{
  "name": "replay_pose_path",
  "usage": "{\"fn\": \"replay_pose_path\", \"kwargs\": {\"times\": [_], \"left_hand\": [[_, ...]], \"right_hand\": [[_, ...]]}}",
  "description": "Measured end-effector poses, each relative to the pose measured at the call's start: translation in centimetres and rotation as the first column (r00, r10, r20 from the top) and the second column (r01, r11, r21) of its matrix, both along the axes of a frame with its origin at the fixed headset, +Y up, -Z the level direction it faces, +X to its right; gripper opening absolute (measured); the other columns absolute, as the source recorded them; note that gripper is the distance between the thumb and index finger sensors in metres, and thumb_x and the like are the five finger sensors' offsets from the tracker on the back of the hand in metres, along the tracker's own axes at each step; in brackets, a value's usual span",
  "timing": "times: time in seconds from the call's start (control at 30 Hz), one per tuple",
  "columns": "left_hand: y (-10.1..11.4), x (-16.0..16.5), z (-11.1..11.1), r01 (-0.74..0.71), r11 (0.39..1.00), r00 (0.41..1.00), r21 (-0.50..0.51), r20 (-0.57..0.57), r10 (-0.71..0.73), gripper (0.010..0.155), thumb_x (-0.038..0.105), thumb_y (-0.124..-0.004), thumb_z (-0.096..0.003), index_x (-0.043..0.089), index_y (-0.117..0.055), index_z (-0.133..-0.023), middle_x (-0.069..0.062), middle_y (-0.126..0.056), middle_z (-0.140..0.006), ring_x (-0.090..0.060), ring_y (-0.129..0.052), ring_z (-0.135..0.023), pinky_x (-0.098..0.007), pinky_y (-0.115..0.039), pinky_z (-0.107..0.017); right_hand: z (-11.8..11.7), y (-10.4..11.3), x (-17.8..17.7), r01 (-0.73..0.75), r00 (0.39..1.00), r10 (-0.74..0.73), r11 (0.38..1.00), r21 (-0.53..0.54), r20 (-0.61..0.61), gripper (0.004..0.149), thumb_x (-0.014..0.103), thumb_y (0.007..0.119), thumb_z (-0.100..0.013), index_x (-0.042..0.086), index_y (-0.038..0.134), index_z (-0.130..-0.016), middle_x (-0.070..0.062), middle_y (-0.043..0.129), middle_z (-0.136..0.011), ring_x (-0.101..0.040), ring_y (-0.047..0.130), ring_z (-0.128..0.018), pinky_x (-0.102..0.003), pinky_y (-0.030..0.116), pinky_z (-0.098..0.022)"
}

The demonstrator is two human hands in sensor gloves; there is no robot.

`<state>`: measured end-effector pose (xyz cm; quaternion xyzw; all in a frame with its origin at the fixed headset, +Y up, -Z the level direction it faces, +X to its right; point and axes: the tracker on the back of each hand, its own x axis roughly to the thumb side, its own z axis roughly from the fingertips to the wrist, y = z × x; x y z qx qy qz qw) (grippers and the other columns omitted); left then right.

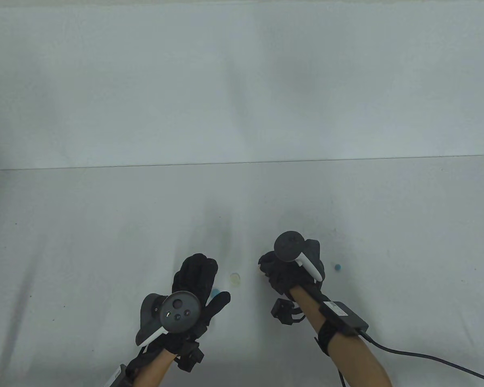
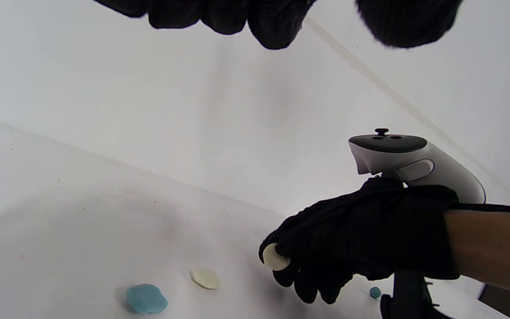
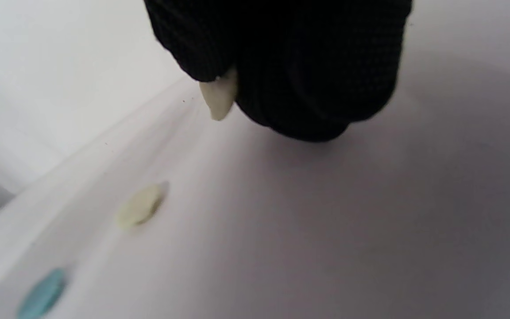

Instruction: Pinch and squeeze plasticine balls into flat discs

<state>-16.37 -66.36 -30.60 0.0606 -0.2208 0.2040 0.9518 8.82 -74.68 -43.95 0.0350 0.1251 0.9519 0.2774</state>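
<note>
My right hand (image 1: 272, 270) (image 2: 281, 266) pinches a pale cream plasticine piece (image 2: 275, 258) (image 3: 218, 97) between thumb and fingers, just above the table. A flattened cream disc (image 1: 235, 277) (image 2: 205, 278) (image 3: 140, 206) lies on the table between the hands. A flattened blue disc (image 1: 215, 293) (image 2: 146, 298) (image 3: 42, 293) lies beside my left hand's thumb. My left hand (image 1: 203, 278) hovers over the table with straight fingers (image 2: 277, 22) and holds nothing. A small blue ball (image 1: 337, 267) (image 2: 374, 292) sits to the right of my right hand.
The white table (image 1: 84, 242) ends at a far edge against a white backdrop (image 1: 242, 80). A black cable (image 1: 427, 356) runs from the right forearm toward the lower right corner.
</note>
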Motion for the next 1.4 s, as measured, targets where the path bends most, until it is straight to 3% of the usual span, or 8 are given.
{"fn": "replay_pose_path", "kwargs": {"times": [0.17, 0.5, 0.93, 1.03, 1.13, 1.3, 1.4], "left_hand": [[-0.1, 0.1, 0.0, 0.006, 1.000, 1.000, -0.005, 0.000, -0.006, 0.080, 0.051, -0.063, -0.0538, 0.003, -0.043, -0.115, -0.030, -0.034, -0.116, -0.056, -0.038, -0.106, -0.064, -0.042, -0.073], [-0.2, 0.2, -0.1, 0.016, 1.000, 1.000, -0.020, -0.002, -0.016, 0.080, 0.051, -0.063, -0.0539, 0.004, -0.043, -0.115, -0.030, -0.034, -0.116, -0.056, -0.038, -0.106, -0.064, -0.042, -0.073], [-0.2, 0.2, -0.2, 0.018, 1.000, 1.000, -0.025, -0.001, -0.018, 0.080, 0.051, -0.063, -0.0538, 0.004, -0.043, -0.115, -0.030, -0.034, -0.116, -0.056, -0.038, -0.106, -0.064, -0.042, -0.073], [-0.2, 0.2, -0.2, 0.016, 1.000, 1.000, -0.024, -0.003, -0.016, 0.080, 0.051, -0.063, -0.0539, 0.003, -0.043, -0.115, -0.030, -0.034, -0.116, -0.056, -0.038, -0.106, -0.064, -0.042, -0.073], [-0.1, 0.1, -0.1, 0.009, 1.000, 1.000, -0.017, -0.005, -0.009, 0.079, 0.051, -0.063, -0.0539, 0.004, -0.043, -0.115, -0.030, -0.034, -0.116, -0.056, -0.039, -0.106, -0.065, -0.042, -0.073], [0.0, -0.1, -0.1, 0.008, 1.000, 1.000, -0.014, -0.008, -0.008, 0.080, 0.051, -0.063, -0.0539, 0.003, -0.043, -0.115, -0.030, -0.034, -0.116, -0.057, -0.039, -0.106, -0.065, -0.042, -0.073], [-0.1, -0.2, 0.0, 0.008, 1.000, 1.000, -0.012, -0.008, -0.008, 0.080, 0.051, -0.063, -0.0539, 0.003, -0.043, -0.115, -0.030, -0.034, -0.116, -0.057, -0.039, -0.106, -0.065, -0.042, -0.073]], "right_hand": [[-0.1, -0.3, -0.4, -0.078, 0.997, 0.079, 0.994, 0.075, -0.006, 0.040, 0.029, 0.081, -0.053, 0.009, 0.083, -0.088, -0.010, 0.103, -0.064, -0.019, 0.105, -0.043, -0.021, 0.094, -0.026], [0.4, -0.5, -1.7, -0.320, 0.943, 0.332, 0.929, 0.187, -0.039, 0.039, 0.033, 0.080, -0.053, 0.016, 0.086, -0.088, -0.006, 0.099, -0.066, -0.018, 0.101, -0.042, -0.021, 0.089, -0.027], [0.8, -0.8, -1.9, -0.417, 0.896, 0.439, 0.881, 0.225, -0.059, 0.040, 0.038, 0.079, -0.054, 0.019, 0.084, -0.088, -0.005, 0.095, -0.070, -0.020, 0.100, -0.045, -0.023, 0.087, -0.030], [0.8, 0.0, -1.4, -0.373, 0.916, 0.393, 0.909, 0.188, -0.084, 0.043, 0.041, 0.077, -0.055, 0.017, 0.083, -0.091, -0.007, 0.094, -0.075, -0.021, 0.100, -0.048, -0.024, 0.088, -0.031], [1.2, 2.1, -0.1, -0.308, 0.941, 0.330, 0.927, 0.216, -0.073, 0.050, 0.043, 0.076, -0.055, 0.014, 0.077, -0.096, -0.009, 0.091, -0.080, -0.023, 0.099, -0.052, -0.025, 0.088, -0.032], [1.8, 6.1, 3.1, -0.300, 0.946, 0.322, 0.920, 0.251, -0.050, 0.054, 0.044, 0.075, -0.056, 0.015, 0.073, -0.100, -0.011, 0.087, -0.089, -0.028, 0.098, -0.060, -0.028, 0.088, -0.035], [1.8, 7.2, 5.3, -0.312, 0.946, 0.324, 0.917, 0.247, -0.010, 0.056, 0.045, 0.075, -0.056, 0.014, 0.070, -0.103, -0.013, 0.086, -0.091, -0.029, 0.097, -0.061, -0.029, 0.088, -0.036]]}}
